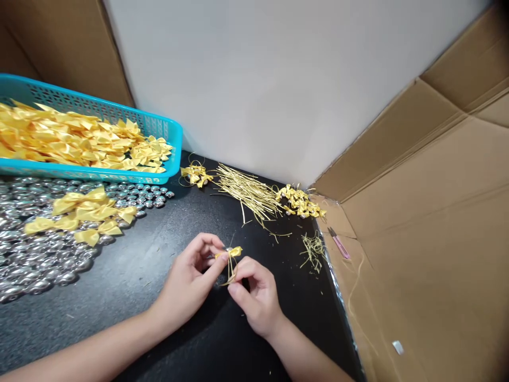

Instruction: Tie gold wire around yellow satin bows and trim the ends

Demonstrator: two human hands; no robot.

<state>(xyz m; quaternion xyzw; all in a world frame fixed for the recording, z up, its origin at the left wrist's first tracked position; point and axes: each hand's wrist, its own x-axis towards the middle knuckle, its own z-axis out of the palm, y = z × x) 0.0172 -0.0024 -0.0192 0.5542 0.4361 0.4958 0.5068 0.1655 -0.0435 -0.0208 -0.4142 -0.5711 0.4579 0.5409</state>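
My left hand (193, 281) pinches a small yellow ribbon bow (230, 253) between thumb and fingers, just above the black table (139, 276). My right hand (256, 294) is closed on the thin gold wire (230, 275) that hangs from the bow's middle. A small silver bead seems to sit at the bow's centre. Both hands meet near the table's front middle.
A blue basket (119, 114) full of yellow bows stands at the back left. Silver beads (35, 260) with loose bows (85, 212) cover the left. A bundle of gold wires (248, 193), finished bows (302, 202), wire offcuts (312, 249) and pink snips (339, 244) lie by the cardboard wall (429, 239).
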